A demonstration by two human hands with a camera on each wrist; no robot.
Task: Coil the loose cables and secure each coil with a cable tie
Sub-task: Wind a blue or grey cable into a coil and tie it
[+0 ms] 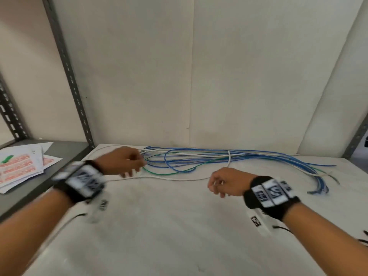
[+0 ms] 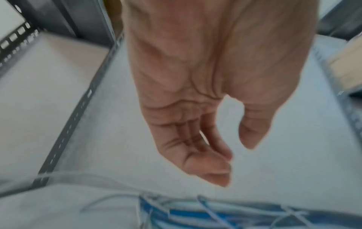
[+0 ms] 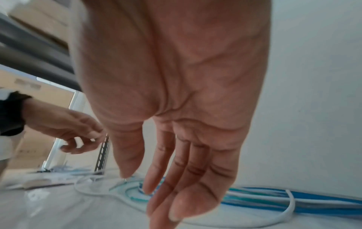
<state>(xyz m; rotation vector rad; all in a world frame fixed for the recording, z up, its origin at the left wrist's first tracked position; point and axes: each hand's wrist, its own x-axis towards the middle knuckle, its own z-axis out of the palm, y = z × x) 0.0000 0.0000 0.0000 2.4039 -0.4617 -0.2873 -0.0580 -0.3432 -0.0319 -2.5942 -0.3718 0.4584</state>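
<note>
A loose bundle of blue cables (image 1: 199,158) with white and green strands lies along the back of the white shelf top (image 1: 179,226). One white cable (image 1: 175,178) trails out toward the front, and a green cable (image 1: 159,173) loops beside it. My left hand (image 1: 137,166) hovers at the bundle's left end, fingers loosely curled and holding nothing; the left wrist view shows this hand (image 2: 235,162) empty above the cables (image 2: 195,213). My right hand (image 1: 217,186) hangs over the white cable, also empty. In the right wrist view its fingers (image 3: 149,190) are straight, with the cables (image 3: 293,199) beyond.
Sheets of paper with red stickers (image 1: 20,168) lie on the grey shelf at the left. A slotted steel upright (image 1: 69,76) stands at the back left, another upright (image 1: 356,136) at the right. A pale wall closes the back, just behind the cables.
</note>
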